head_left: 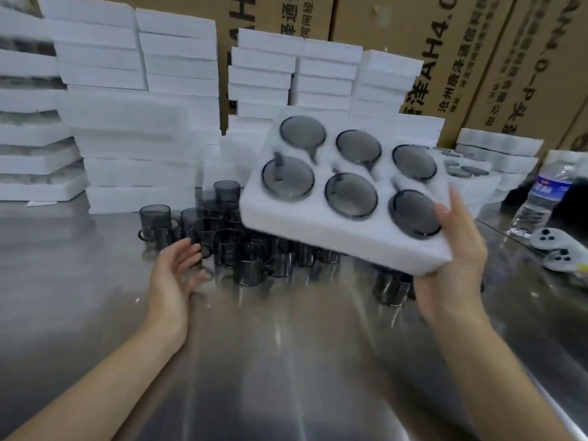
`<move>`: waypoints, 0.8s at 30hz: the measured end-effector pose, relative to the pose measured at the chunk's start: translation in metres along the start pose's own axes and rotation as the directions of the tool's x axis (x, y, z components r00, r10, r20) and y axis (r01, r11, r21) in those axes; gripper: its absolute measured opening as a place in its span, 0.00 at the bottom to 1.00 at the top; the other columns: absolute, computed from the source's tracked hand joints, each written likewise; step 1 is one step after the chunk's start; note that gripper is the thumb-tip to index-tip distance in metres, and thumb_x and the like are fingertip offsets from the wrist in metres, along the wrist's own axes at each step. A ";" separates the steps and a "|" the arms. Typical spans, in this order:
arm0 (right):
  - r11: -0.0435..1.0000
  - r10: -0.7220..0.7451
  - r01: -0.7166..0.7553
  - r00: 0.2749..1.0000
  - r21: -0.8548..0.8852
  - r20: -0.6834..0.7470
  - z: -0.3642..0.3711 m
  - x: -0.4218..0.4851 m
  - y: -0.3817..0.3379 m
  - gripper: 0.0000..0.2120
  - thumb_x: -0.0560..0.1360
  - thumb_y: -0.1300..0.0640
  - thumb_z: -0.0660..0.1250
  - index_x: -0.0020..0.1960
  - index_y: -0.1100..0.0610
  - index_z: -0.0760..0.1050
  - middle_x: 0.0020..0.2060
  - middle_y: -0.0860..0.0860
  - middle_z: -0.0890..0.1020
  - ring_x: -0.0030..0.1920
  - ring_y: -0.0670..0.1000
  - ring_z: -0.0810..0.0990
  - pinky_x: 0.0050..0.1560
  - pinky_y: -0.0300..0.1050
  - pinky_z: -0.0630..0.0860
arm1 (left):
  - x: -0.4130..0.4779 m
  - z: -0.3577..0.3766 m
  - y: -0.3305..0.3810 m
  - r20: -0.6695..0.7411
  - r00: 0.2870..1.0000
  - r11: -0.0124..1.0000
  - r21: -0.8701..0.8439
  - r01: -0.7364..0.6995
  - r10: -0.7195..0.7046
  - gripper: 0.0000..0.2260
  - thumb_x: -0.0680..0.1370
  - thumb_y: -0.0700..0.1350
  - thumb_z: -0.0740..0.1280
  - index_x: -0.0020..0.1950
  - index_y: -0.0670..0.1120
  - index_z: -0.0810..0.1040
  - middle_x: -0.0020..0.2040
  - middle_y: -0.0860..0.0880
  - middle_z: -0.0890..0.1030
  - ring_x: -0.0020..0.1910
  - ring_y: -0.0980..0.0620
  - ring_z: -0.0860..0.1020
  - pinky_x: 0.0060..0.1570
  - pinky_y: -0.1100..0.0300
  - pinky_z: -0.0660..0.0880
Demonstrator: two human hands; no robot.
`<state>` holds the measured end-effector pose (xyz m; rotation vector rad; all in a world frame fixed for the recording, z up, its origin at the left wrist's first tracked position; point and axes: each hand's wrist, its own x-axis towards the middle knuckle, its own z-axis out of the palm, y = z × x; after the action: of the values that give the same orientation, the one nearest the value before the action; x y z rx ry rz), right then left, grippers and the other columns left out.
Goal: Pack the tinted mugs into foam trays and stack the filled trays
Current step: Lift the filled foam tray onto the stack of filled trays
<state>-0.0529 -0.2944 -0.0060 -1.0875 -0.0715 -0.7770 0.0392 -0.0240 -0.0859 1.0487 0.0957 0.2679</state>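
White foam, head view. One white rectangular foam tray, six round pockets, each filled with a smoke-grey tinted glass mug; the tray is held tilted in the air at centre right, above the table and clear of it.

Right hand: grips the tray's near right corner, thumb on top beside the nearest pocket, fingers underneath.

Left hand: spread and empty, palm turned inward, low at near left, just beside the loose mugs; touching or not cannot be told.

Loose grey glass mugs: a dense cluster standing on the brushed steel table, partly under the raised tray.

Progress, judged: this tray is full and awaits stacking; a low stack of filled trays at far right looks the likely destination. The many loose mugs remain to be packed.

Tall stacks of white foam trays, far left and far centre.

Brown printed cardboard cartons, far wall.

Clear plastic water bottle, right edge.

Limits: motion blur softens the loose mugs, so no count is possible; whether the tall stacks hold mugs cannot be seen; small grey objects at the right edge are cut off and unidentified.
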 end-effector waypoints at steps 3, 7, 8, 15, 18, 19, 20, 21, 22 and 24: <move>0.993 -0.120 0.120 0.966 -0.011 -0.228 -0.008 0.062 -0.024 0.21 0.74 0.56 0.66 0.66 0.59 0.73 0.60 0.55 0.81 0.57 0.54 0.82 0.57 0.53 0.78 | 0.006 0.005 -0.006 0.027 0.999 0.992 0.121 -0.042 0.039 0.11 0.83 0.44 0.55 0.58 0.43 0.75 0.52 0.47 0.79 0.54 0.51 0.75 0.42 0.63 0.75; 0.960 -0.250 0.165 0.871 -0.227 -0.423 -0.021 0.168 -0.043 0.15 0.73 0.55 0.64 0.59 0.49 0.70 0.63 0.49 0.71 0.63 0.50 0.74 0.66 0.46 0.69 | 0.009 0.005 -0.011 0.066 0.996 0.985 0.158 -0.067 0.057 0.12 0.83 0.43 0.55 0.58 0.41 0.75 0.53 0.44 0.78 0.49 0.52 0.76 0.45 0.58 0.72; 0.953 -0.248 0.129 0.851 -0.275 -0.462 -0.024 0.191 -0.045 0.21 0.74 0.53 0.64 0.66 0.49 0.69 0.66 0.47 0.70 0.64 0.48 0.73 0.67 0.45 0.69 | 0.009 0.005 -0.012 0.076 0.995 0.983 0.166 -0.080 0.068 0.12 0.83 0.43 0.54 0.55 0.42 0.76 0.52 0.45 0.78 0.49 0.53 0.76 0.46 0.58 0.72; 0.648 -0.151 -0.224 0.899 -0.728 -0.411 -0.069 0.256 -0.015 0.26 0.79 0.48 0.55 0.72 0.61 0.64 0.69 0.60 0.71 0.66 0.61 0.71 0.56 0.50 0.71 | 0.013 0.003 -0.018 0.105 0.988 0.976 0.175 -0.129 0.111 0.13 0.84 0.41 0.53 0.50 0.45 0.77 0.48 0.47 0.79 0.48 0.54 0.77 0.49 0.56 0.72; 0.634 -0.083 -0.322 0.876 -0.704 -0.475 -0.070 0.257 -0.015 0.30 0.77 0.43 0.54 0.74 0.57 0.61 0.70 0.58 0.68 0.67 0.62 0.68 0.53 0.51 0.67 | 0.013 0.002 -0.018 0.125 0.985 0.971 0.192 -0.139 0.116 0.14 0.84 0.40 0.52 0.50 0.45 0.77 0.48 0.47 0.79 0.48 0.53 0.77 0.49 0.56 0.72; 0.647 -0.018 -0.384 0.856 -0.659 -0.517 -0.067 0.255 -0.015 0.33 0.75 0.40 0.54 0.76 0.53 0.57 0.72 0.56 0.64 0.69 0.62 0.65 0.56 0.55 0.67 | 0.012 0.002 -0.018 0.132 0.984 0.970 0.195 -0.144 0.119 0.14 0.84 0.40 0.52 0.50 0.45 0.77 0.48 0.47 0.79 0.48 0.53 0.77 0.49 0.56 0.72; 0.676 0.069 -0.451 0.826 -0.582 -0.559 -0.066 0.253 -0.013 0.37 0.72 0.36 0.55 0.77 0.50 0.53 0.74 0.54 0.60 0.70 0.64 0.62 0.60 0.63 0.64 | 0.012 0.002 -0.018 0.139 0.983 0.968 0.201 -0.149 0.123 0.14 0.84 0.40 0.52 0.50 0.45 0.77 0.48 0.47 0.79 0.47 0.54 0.77 0.48 0.58 0.72; 0.715 0.168 -0.507 0.793 -0.482 -0.585 -0.065 0.250 -0.009 0.41 0.69 0.33 0.57 0.78 0.46 0.50 0.75 0.53 0.56 0.71 0.66 0.58 0.61 0.74 0.59 | 0.011 0.002 -0.018 0.146 0.981 0.966 0.207 -0.155 0.126 0.14 0.83 0.40 0.52 0.50 0.45 0.77 0.49 0.47 0.79 0.47 0.54 0.77 0.47 0.60 0.73; 0.743 0.241 -0.535 0.774 -0.403 -0.585 -0.065 0.247 -0.006 0.45 0.66 0.30 0.59 0.78 0.44 0.48 0.76 0.52 0.54 0.72 0.68 0.55 0.58 0.83 0.52 | 0.011 0.002 -0.018 0.152 0.980 0.964 0.211 -0.162 0.131 0.14 0.83 0.40 0.52 0.50 0.45 0.78 0.49 0.47 0.79 0.47 0.55 0.77 0.45 0.63 0.74; 0.756 0.277 -0.538 0.779 -0.373 -0.563 -0.065 0.245 -0.002 0.49 0.63 0.29 0.63 0.78 0.41 0.46 0.76 0.52 0.51 0.72 0.70 0.52 0.51 0.88 0.46 | 0.009 0.003 -0.019 0.158 0.977 0.961 0.214 -0.175 0.142 0.14 0.83 0.40 0.52 0.50 0.44 0.77 0.48 0.47 0.80 0.47 0.55 0.77 0.41 0.67 0.74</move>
<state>0.1064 -0.4776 0.0658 -1.3216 0.8396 -0.6354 0.0523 -0.0329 -0.1005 1.3024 -0.0891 0.3327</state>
